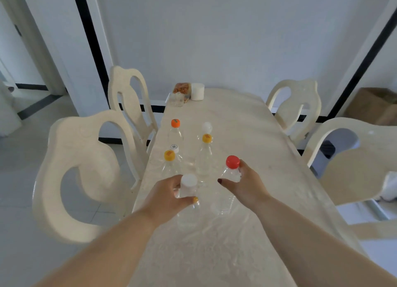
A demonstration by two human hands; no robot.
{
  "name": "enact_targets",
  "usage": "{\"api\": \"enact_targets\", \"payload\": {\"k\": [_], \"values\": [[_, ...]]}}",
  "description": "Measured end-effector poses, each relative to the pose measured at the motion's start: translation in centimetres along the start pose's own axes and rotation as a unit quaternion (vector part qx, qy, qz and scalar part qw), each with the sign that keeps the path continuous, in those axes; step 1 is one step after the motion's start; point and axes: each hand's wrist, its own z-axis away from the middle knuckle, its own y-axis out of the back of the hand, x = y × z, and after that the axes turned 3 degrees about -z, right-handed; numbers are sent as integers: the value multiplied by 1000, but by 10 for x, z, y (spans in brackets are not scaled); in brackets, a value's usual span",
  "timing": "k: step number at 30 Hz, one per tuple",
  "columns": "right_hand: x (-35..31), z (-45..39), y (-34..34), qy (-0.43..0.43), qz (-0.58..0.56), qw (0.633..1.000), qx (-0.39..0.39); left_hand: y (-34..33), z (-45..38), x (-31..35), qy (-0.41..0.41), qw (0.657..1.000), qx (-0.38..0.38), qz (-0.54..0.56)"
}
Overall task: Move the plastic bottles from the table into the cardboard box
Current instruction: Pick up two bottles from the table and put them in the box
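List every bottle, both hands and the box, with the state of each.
Red-capped bottle: upright, capped, gripped at the neck by the right hand.
White-capped bottle: upright, capped, gripped by the left hand.
Orange-capped bottle: upright, capped, untouched.
Two yellow-capped bottles: upright, capped, untouched.
Far white-capped bottle: upright, capped, mostly hidden.
Cardboard box: on the floor, contents not visible.

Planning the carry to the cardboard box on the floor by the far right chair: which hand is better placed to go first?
Probably the right hand: its grip is on the red-capped bottle, and the box lies to that side. The left hand holds the white-capped bottle, farther away.
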Motion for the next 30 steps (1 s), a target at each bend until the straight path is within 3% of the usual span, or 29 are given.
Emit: {"api": "enact_targets", "payload": {"k": [7,15,23,30], "values": [[-9,37,75,25,-7,998,61,-24,-16,68,-66,996,-41,47],[26,121,205,-7,-15,987,159,-118,-31,175,-175,975,-125,58],[101,228,363,-74,1,962,262,-275,-18,304,-277,933,-221,57],[176,296,501,-97,22,950,297,-426,0,404,-307,917,-241,77]]}}
